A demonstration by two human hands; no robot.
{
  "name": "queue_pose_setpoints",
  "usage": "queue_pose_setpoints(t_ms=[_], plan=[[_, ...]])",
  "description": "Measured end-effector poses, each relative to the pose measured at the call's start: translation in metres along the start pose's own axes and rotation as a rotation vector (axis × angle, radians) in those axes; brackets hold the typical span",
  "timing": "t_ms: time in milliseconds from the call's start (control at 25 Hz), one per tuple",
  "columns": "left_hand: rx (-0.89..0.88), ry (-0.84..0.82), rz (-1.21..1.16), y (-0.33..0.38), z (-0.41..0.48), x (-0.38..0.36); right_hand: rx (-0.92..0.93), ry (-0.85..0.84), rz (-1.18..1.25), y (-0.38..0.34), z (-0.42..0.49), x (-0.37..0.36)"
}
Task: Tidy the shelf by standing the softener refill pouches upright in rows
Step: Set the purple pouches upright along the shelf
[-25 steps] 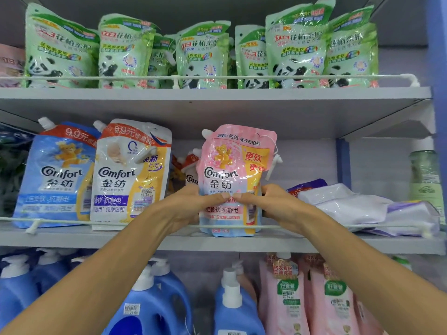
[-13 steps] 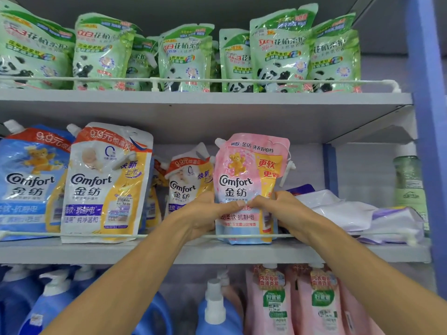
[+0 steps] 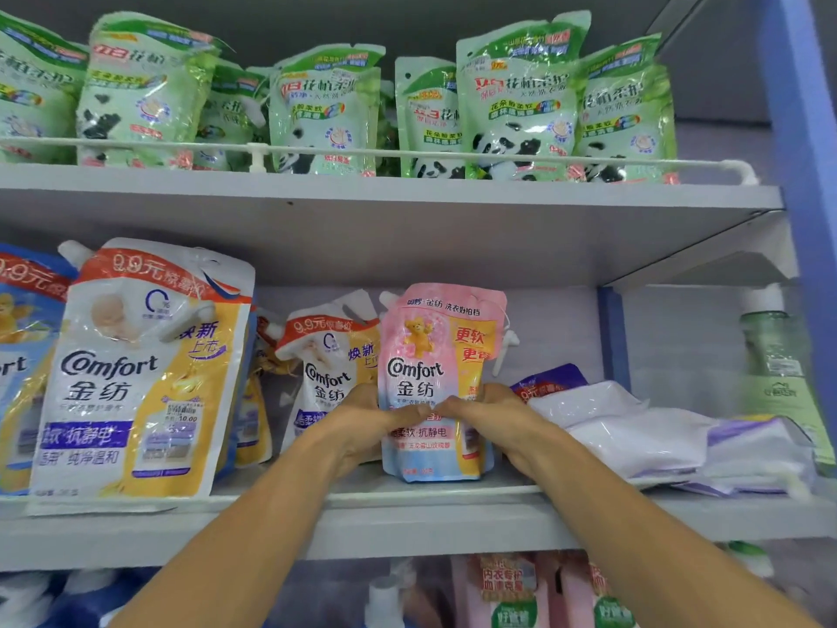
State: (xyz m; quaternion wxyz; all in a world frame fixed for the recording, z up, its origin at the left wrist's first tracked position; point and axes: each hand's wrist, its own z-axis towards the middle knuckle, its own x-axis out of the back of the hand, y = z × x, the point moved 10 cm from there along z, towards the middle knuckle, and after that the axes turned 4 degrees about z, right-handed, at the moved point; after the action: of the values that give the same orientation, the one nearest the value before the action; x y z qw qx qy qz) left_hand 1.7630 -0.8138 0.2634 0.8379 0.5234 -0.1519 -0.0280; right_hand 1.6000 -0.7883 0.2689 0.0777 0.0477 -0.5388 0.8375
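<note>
A pink Comfort refill pouch [image 3: 437, 355] stands upright on the middle shelf [image 3: 407, 523], well back from the front edge. My left hand [image 3: 362, 423] grips its left side and my right hand [image 3: 493, 423] grips its right side, thumbs meeting across the front. A white-and-yellow Comfort pouch [image 3: 328, 369] stands just left of it, further back. A larger white-and-yellow pouch [image 3: 140, 373] stands at the front left, with a blue pouch [image 3: 18, 355] beside it. To the right, white and purple pouches [image 3: 656, 437] lie flat in a pile.
Green panda pouches [image 3: 512, 102] stand in a row on the top shelf behind a white rail [image 3: 407, 156]. A green bottle [image 3: 779, 369] stands at the far right. Pump bottles and pink bottles [image 3: 512, 596] fill the shelf below. A blue upright [image 3: 801, 129] bounds the right side.
Both hands have pushed the pink pouch further back on the shelf, behind the front rail line. The camera has moved closer and to the right, revealing the white-and-yellow pouch beside it.
</note>
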Motion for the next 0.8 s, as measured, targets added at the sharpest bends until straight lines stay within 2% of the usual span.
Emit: queue_pose_setpoints(t_ms=[400,480,640,800], plan=[[0.042,0.012,0.137,-0.002,-0.010,0.006,-0.032,-0.029,-0.071,0.002,-0.001,-0.007],[0.013,0.024,0.352,0.011,-0.021,0.008,0.012,-0.056,-0.208,-0.012,-0.014,-0.007],[-0.012,-0.084,0.986,0.039,-0.049,0.003,0.116,-0.150,-0.681,-0.042,-0.039,-0.013],[0.057,-0.140,1.251,0.055,-0.074,-0.003,0.181,-0.208,-1.078,-0.056,-0.057,-0.013]])
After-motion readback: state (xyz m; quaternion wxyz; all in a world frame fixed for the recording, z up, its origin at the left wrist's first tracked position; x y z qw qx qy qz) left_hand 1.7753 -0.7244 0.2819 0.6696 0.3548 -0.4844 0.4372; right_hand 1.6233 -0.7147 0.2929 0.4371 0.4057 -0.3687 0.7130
